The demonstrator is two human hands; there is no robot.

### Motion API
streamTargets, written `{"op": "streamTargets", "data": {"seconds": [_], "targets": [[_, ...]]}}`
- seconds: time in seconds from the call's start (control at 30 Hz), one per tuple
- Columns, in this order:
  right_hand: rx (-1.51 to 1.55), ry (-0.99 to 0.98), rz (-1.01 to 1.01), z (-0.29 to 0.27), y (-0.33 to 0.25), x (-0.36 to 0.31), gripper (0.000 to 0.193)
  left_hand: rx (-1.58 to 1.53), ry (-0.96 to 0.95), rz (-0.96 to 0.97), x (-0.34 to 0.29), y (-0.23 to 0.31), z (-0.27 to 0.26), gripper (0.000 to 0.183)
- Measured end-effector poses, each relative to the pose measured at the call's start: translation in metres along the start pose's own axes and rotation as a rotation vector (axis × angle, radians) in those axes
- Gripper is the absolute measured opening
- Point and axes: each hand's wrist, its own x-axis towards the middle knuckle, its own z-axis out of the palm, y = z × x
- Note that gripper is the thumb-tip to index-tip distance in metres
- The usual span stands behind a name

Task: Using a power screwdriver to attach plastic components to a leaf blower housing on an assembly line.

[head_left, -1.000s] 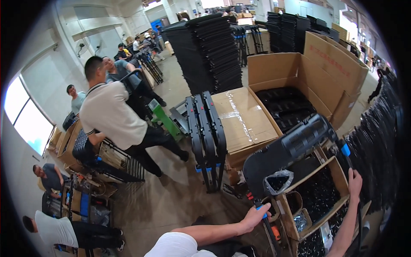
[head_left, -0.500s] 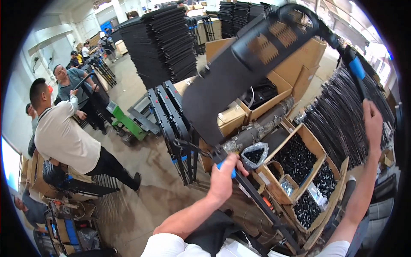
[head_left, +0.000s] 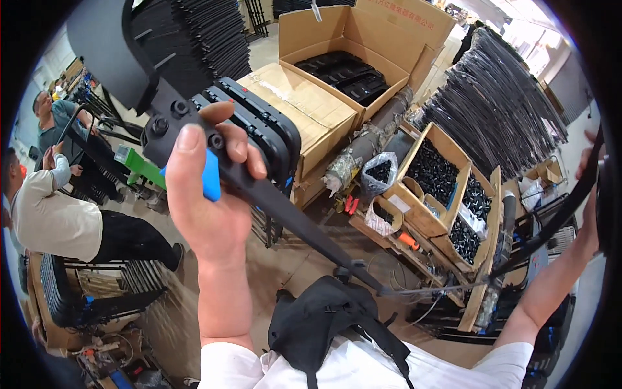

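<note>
A black tubular frame [head_left: 278, 201] with bolts and a wide curved black panel [head_left: 103, 52] spans the view in front of me. My left hand [head_left: 217, 188] is closed around one of its tubes, beside a blue piece [head_left: 212, 175] and the bolt heads. One tube slopes down to the right from that hand to a joint above my black apron. Toward the right rim, my right hand [head_left: 588, 170] grips the frame's other side, its fingers partly hidden behind a dark bar. The panel's upper end runs out of view.
Wooden bins [head_left: 434, 168] of small black parts stand front right, with an orange-handled tool [head_left: 408, 240] beside them. Behind are an open carton [head_left: 317, 39] of black parts, a closed carton [head_left: 304, 97] and bundled black rods [head_left: 492, 104]. People [head_left: 58, 214] and a green pallet jack [head_left: 139, 167] are at left.
The frame has swung round: its panel moved to the upper left and closer. My left hand rose and moved left; my right hand moved out toward the right rim. The view turned too.
</note>
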Motion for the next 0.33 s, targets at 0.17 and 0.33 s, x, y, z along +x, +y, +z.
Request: {"op": "streamTargets", "data": {"seconds": [0.17, 0.33], "targets": [[0.204, -0.101, 0.208, 0.052, -0.018, -0.113, 0.041, 0.124, -0.008, -0.025, -0.015, 0.024, -0.067, 0.044], [0.277, -0.475, 0.285, 0.137, -0.021, -0.21, 0.034, 0.46, 0.025, -0.091, -0.036, 0.029, -0.149, 0.041]]}}
